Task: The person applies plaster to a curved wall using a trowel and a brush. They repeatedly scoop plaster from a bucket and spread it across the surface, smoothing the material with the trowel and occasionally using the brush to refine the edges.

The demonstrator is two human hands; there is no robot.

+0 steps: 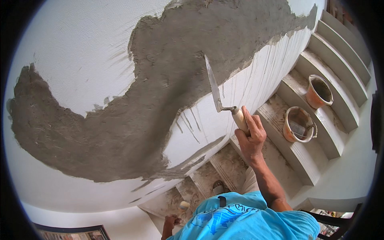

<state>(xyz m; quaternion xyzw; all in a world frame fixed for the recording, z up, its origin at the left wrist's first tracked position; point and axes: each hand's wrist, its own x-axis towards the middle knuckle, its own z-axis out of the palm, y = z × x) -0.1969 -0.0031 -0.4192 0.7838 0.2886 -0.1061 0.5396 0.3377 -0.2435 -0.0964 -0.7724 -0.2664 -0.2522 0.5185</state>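
My right hand (250, 136) is shut on the pale wooden handle of a steel trowel (214, 86). The blade points up and left, its edge against the wall at the lower border of a wide band of wet grey mortar (160, 100). The mortar runs diagonally across the white wall (80, 52), from upper right to lower left. My left hand (171, 221) hangs low beside my blue shirt, mostly hidden. A small pale rounded object (184, 205) lies close to it, and I cannot tell whether the hand grips it.
Mortar-spattered stair steps (296, 154) climb to the right. Two orange buckets stand on them: one (319, 92) higher up with mortar inside, one (298, 124) lower with a wire handle. Grey drips streak the wall below the mortar.
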